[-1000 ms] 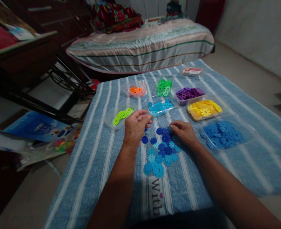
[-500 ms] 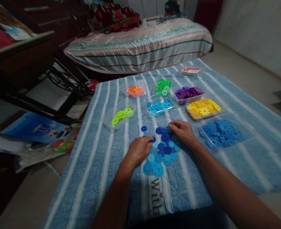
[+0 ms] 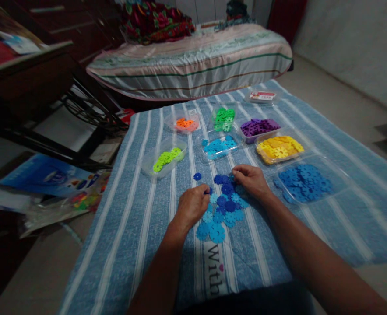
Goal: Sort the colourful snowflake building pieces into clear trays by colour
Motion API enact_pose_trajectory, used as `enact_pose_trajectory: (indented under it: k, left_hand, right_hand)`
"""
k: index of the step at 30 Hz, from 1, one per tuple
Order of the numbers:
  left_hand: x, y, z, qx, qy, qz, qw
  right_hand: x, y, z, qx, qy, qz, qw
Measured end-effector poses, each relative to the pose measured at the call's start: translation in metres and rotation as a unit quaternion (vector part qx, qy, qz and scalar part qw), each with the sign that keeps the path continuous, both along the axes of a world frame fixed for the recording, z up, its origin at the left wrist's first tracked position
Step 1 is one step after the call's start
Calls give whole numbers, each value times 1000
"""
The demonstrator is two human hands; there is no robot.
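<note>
A loose pile of flat, snowflake-shaped plastic discs (image 3: pixel 217 232) in dark and light blue lies on the striped cloth. At its left side my left hand (image 3: pixel 193 202) is closed, thumb and forefinger pinching a dark blue disc (image 3: pixel 209 191) that mostly hides behind the fingers. My right hand (image 3: pixel 251 180) is over the pile's upper right edge, fingertips pressed together; whatever they pinch is too small to make out. One dark blue disc (image 3: pixel 197 176) lies apart, up and left of the pile.
Around the pile stand clear plastic tubs of sorted discs: lime (image 3: pixel 163 173), orange (image 3: pixel 170 124), green (image 3: pixel 234 107), light blue (image 3: pixel 209 160), purple (image 3: pixel 250 141), yellow (image 3: pixel 307 153) and blue (image 3: pixel 339 175). A labelled clear container (image 3: pixel 262 97) is at the far edge. Beyond is a bed (image 3: pixel 193 74).
My left hand has drawn slightly nearer with its fingers curled further round the dark blue disc, which shows less now. My right hand has barely moved.
</note>
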State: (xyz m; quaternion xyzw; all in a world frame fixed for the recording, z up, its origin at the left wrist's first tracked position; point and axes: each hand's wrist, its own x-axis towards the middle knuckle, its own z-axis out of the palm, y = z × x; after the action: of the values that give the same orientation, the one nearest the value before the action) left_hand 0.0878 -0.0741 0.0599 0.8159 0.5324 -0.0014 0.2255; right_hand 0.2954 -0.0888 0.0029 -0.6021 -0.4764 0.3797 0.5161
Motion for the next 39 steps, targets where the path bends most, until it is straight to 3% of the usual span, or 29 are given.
enact_pose_trajectory:
  k: [6,18,31,35,39]
  left_hand:
    - [3,1,0,35,21,37,998]
    - [2,-6,4,-57,-25,-37,997]
    - [-1,-3,4,-61,-45,0,997]
    - [-8,-3,2,-78,-88,8,993]
    - [-10,-2,6,-143,-165,37,975]
  right_hand:
    - [0,0,0,0,-5,-3,1000]
    - [0,0,-1,8,-6,0,1000]
    - [2,1,-4,4,-17,12,1000]
    - [2,1,-6,4,-11,12,1000]
    - [2,2,-6,1,-5,14,1000]
